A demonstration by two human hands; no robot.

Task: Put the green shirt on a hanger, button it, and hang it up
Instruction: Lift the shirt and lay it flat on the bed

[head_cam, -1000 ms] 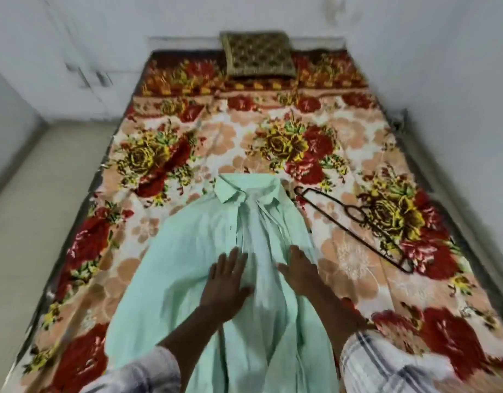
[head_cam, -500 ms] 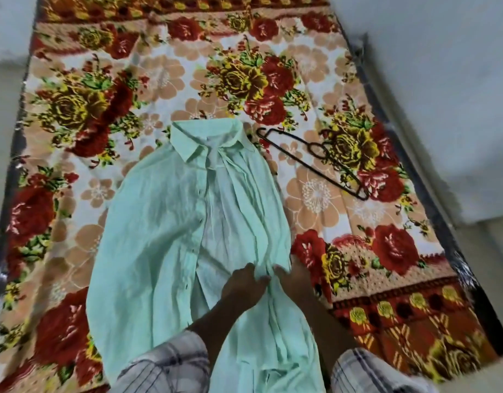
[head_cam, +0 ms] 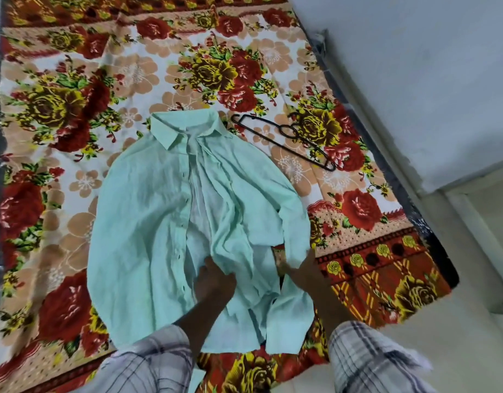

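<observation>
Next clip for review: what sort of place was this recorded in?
Probably a bedroom in a home: a floral bedspread is spread flat beside a plain white wall, and a green shirt and a black hanger lie on it.

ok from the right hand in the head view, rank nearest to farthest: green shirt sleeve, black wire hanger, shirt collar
1. Pale green shirt's sleeve: at the right hand, touching it.
2. Thin black wire hanger: beyond, on the floral blanket.
3. Shirt's pointed collar: farthest, up and left.
</observation>
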